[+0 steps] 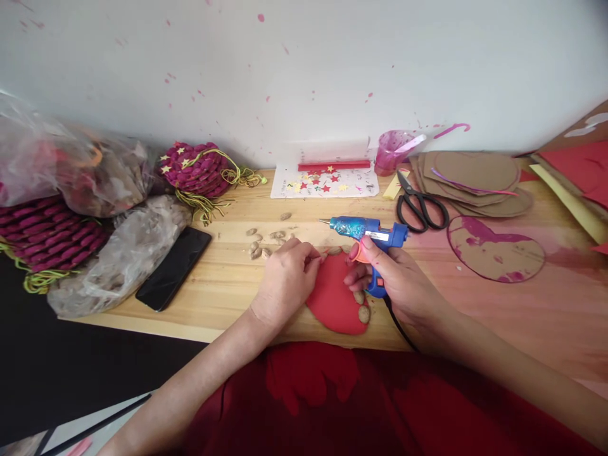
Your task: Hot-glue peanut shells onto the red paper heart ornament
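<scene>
My right hand (403,278) is wrapped round the handle of a blue glue gun (351,227), whose nozzle points left above the table. My left hand (292,272) is pinched at the upper left edge of a red heart-shaped piece (335,301); what its fingertips hold, if anything, is too small to name. Brown nut-like shells (363,315) sit along the right and upper edges of the red piece. Several loose shells (255,248) lie on the wood beyond my left hand.
A black phone (173,268), plastic bags (128,247) and purple woven pieces (202,170) are at left. Star stickers on paper (280,183), a pink cup (386,158), black scissors (422,212) and cardboard shapes (479,171) are behind. A painted cardboard piece (503,253) lies right.
</scene>
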The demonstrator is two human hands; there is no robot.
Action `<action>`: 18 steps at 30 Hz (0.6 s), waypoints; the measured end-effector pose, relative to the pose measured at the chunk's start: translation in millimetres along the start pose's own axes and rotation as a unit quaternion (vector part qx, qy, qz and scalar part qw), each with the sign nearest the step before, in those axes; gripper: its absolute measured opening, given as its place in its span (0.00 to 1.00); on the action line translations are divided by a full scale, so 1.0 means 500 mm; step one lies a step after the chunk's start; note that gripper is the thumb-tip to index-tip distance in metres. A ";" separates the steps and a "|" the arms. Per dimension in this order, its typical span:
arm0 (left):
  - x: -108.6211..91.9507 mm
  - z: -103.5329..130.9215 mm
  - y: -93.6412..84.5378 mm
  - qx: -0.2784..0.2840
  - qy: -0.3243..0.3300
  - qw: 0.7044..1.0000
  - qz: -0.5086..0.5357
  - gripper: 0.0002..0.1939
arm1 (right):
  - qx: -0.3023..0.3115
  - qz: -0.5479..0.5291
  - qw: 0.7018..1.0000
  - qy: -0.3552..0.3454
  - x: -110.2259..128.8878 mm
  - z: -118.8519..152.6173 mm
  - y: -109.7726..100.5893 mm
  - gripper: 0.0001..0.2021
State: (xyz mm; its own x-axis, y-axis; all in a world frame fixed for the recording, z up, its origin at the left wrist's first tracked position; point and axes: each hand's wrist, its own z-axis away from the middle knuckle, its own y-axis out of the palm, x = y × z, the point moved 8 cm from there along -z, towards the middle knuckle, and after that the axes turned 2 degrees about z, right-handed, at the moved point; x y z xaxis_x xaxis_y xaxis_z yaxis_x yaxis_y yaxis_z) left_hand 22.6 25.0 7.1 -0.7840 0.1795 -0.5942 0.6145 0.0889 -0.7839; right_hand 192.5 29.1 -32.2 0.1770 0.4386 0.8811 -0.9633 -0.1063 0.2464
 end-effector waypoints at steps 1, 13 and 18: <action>0.000 0.009 -0.003 -0.006 0.010 1.000 0.029 0.06 | -0.001 0.000 1.000 -0.003 0.001 0.001 0.000 0.24; -0.002 0.091 0.017 0.000 0.142 0.990 -0.004 0.29 | 0.013 0.008 1.000 0.004 0.004 0.006 0.008 0.25; -0.014 0.098 0.035 0.039 0.172 0.981 -0.082 0.33 | 0.002 0.014 1.000 0.004 0.004 0.003 0.004 0.26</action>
State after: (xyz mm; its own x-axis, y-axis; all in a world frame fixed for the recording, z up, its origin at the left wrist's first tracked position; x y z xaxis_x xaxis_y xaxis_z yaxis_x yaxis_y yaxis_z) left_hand 34.5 -22.7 -11.4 -0.7875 0.4907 -0.3731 0.4633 0.0720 -0.8833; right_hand 191.1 28.4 -29.3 0.1488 0.4419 0.8846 -0.9672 -0.1212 0.2232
